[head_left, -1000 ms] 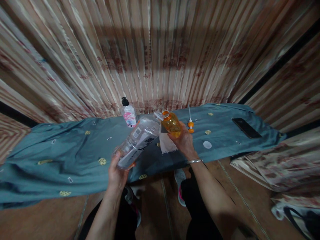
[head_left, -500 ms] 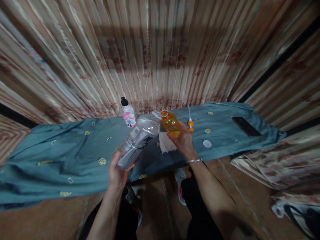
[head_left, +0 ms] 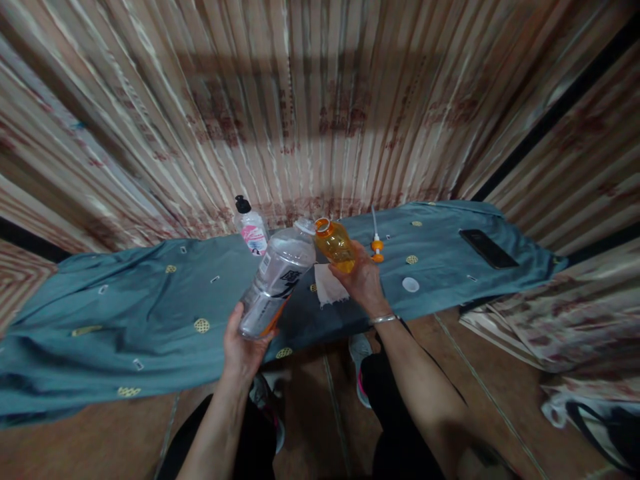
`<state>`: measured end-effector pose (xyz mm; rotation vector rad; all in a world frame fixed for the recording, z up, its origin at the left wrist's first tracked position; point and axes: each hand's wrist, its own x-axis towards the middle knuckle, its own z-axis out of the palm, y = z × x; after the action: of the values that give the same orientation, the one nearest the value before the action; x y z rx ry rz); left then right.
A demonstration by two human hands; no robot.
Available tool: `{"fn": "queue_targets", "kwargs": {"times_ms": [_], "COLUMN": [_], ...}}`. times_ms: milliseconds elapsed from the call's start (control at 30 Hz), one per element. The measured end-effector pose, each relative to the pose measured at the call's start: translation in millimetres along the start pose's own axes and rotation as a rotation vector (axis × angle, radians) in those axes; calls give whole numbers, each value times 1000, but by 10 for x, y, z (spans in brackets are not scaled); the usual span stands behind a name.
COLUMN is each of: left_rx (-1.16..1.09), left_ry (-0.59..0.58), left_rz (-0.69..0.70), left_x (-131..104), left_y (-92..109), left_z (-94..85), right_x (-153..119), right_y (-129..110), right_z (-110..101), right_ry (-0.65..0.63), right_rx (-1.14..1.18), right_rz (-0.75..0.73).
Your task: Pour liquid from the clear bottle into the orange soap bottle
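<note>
My left hand [head_left: 247,347] is wrapped round the base of a large clear plastic bottle [head_left: 277,283] with a printed label. The bottle leans up to the right, its uncapped mouth beside the mouth of an orange see-through bottle [head_left: 337,245]. Around that smaller bottle my right hand [head_left: 364,277] is closed, tilting it to the left; whether the two mouths touch I cannot tell. An orange and white pump head [head_left: 377,247] with a pale tube lies to its right. Beneath the bottles is a small whitish cloth [head_left: 330,285].
A clear bottle [head_left: 253,230] with a pink label and black top stands at the back. On the blue-green cloth-covered table [head_left: 150,293] lie a round white cap [head_left: 411,285] and a black phone [head_left: 489,249]. Striped curtains [head_left: 300,100] hang behind.
The large bottle has become more upright and its label has turned more towards me. The orange bottle stays in my right hand, close to its mouth. The whole view has shifted slightly.
</note>
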<state>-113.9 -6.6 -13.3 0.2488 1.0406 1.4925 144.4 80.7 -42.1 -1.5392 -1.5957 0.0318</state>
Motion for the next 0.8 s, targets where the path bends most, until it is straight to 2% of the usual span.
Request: {"fn": "queue_targets", "kwargs": {"times_ms": [200, 533, 800], "left_rx": [24, 106, 141], "left_ry": [-18, -66, -88], "left_rz": [60, 208, 240], "left_x": [1, -45, -50], "left_y": [21, 175, 278], "left_z": [-18, -9, -94], "right_x": [10, 6, -6], "right_y": [-15, -45, -28], "right_z": [-41, -65, -9], "right_ry": [-29, -40, 10], "right_rx": [4, 10, 14], "right_rz": [20, 36, 22]}}
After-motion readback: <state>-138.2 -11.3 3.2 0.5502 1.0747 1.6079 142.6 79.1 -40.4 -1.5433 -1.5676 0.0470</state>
